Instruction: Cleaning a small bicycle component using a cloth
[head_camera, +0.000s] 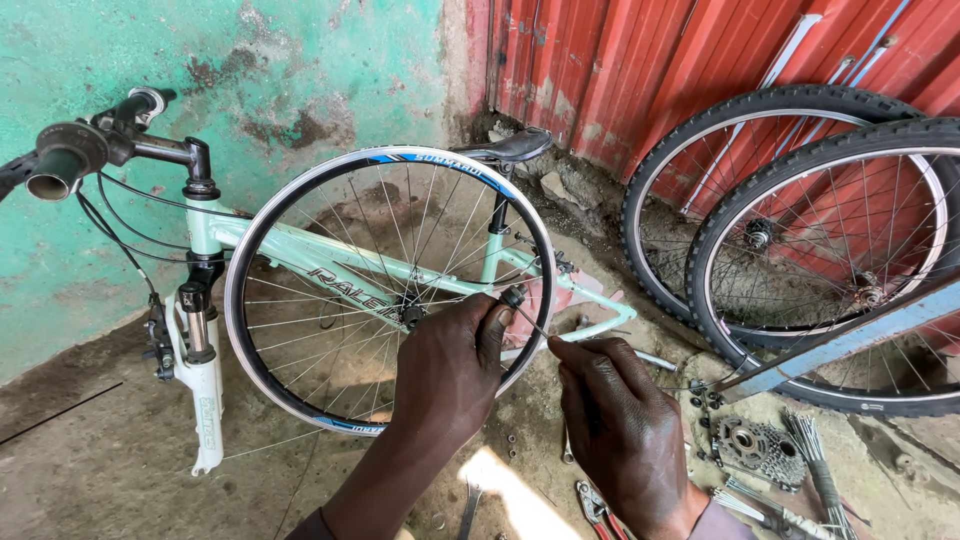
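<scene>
- Nearest, on the dusty concrete ground by my wrists, lie a grey steel spanner and red-handled pliers; to the right sit a toothed steel sprocket cluster and a bundle of thin loose spokes.
- My right hand is closed, thumb and forefinger pinching a thin silver spoke near its lower end.
- My left hand curls shut round the rim of the bare black-rimmed spoked wheel – fingertips at the spoke's knobbed tip, just by the rim.
- That wheel stands upright in front of me, its hub just left of my thumb.
- Behind it, a pale green bicycle frame with white fork, black saddle and handlebar leans at the peeling green wall.
- Farther right, two tyred wheels rest against red corrugated sheeting – a blue bar crossing them.
</scene>
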